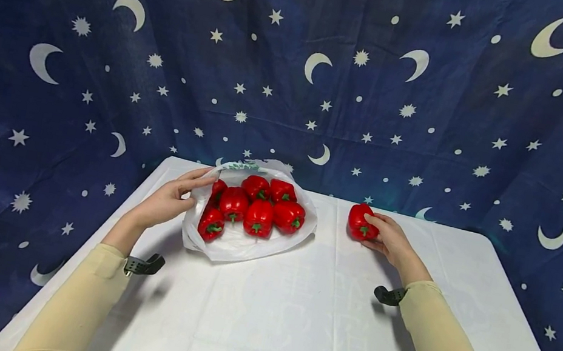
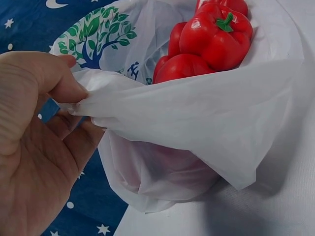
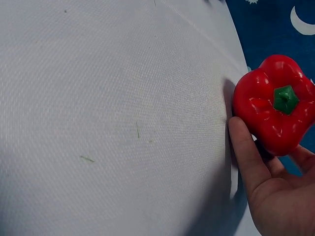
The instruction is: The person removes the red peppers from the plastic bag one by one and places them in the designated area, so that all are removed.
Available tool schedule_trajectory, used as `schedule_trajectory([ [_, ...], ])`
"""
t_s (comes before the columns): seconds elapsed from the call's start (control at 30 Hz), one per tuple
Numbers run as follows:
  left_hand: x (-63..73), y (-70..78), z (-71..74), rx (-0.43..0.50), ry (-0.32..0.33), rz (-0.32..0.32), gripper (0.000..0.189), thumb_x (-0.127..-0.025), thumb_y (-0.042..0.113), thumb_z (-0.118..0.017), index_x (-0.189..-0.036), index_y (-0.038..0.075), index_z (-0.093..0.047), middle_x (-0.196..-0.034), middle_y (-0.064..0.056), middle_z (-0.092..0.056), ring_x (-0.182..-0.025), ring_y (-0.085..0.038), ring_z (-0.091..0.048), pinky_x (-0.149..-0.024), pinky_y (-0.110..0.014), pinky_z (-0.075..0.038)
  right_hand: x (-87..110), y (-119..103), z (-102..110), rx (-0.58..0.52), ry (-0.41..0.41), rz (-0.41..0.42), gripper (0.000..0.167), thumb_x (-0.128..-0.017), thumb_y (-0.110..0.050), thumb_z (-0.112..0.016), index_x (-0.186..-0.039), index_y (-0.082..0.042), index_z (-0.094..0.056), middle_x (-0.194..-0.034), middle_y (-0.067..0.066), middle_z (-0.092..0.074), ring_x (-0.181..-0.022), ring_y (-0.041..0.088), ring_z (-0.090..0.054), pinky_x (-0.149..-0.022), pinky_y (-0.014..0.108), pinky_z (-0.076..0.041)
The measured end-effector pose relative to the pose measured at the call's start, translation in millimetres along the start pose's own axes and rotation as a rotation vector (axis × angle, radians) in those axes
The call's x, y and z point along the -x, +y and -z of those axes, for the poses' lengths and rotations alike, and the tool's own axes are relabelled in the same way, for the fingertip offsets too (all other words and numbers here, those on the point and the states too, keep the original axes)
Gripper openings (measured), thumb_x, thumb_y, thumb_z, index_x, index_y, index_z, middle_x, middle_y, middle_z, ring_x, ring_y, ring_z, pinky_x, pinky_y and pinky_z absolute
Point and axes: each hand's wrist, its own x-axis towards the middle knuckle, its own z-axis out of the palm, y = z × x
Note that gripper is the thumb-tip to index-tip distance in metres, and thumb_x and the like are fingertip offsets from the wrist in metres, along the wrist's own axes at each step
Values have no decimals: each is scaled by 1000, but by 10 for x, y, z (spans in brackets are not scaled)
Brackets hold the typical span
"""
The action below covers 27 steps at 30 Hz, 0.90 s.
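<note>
On my feed, one navy moon-and-star fabric curtain [image 1: 282, 102] backs one white, woven-cloth-covered desk [image 1: 258, 319].
One thin, crinkled white plastic bag [image 1: 242, 249] sits on it, mouth spread wide. I see two bare hands: the left hand [image 1: 167, 201] pinches the bag's rim; the right hand [image 1: 391, 239] grasps one glossy, lobed red bell pepper [image 1: 359, 221] with a green stem, right of the bag, apart from it, near the desk's back edge. Seven more red peppers [image 1: 259, 216] show, clustered inside the bag.
</note>
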Motion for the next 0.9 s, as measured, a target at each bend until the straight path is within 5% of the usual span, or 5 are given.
schedule_trajectory([
  [0.2, 22, -20, -1, -4, 26, -19, 61, -92, -14, -48, -148, 9, -56, -167, 6, -26, -153, -20, -19, -111, -35, -35, -31, 23, 3, 8, 4, 8, 88, -100, -42, -62, -163, -4, -15, -163, 23, -26, -138, 42, -42, -100, 43, -49],
  [0.43, 46, -64, 11, 25, 53, 4, 57, -92, -13, -48, -147, 0, -54, -167, -1, -27, -152, -23, -20, -103, -17, -38, -21, 27, 9, -6, 2, 5, 88, -101, -41, -62, -163, -4, -14, -163, 23, -26, -140, 42, -41, -101, 44, -48],
  [0.9, 62, -31, -12, 40, 53, -16, 56, -94, -14, -46, -147, 0, -53, -166, 2, -29, -152, -22, -21, -103, -21, -40, -18, 22, 14, 1, 19, -4, 91, -100, -43, -64, -164, -5, -13, -164, 22, -24, -141, 42, -39, -101, 44, -48],
])
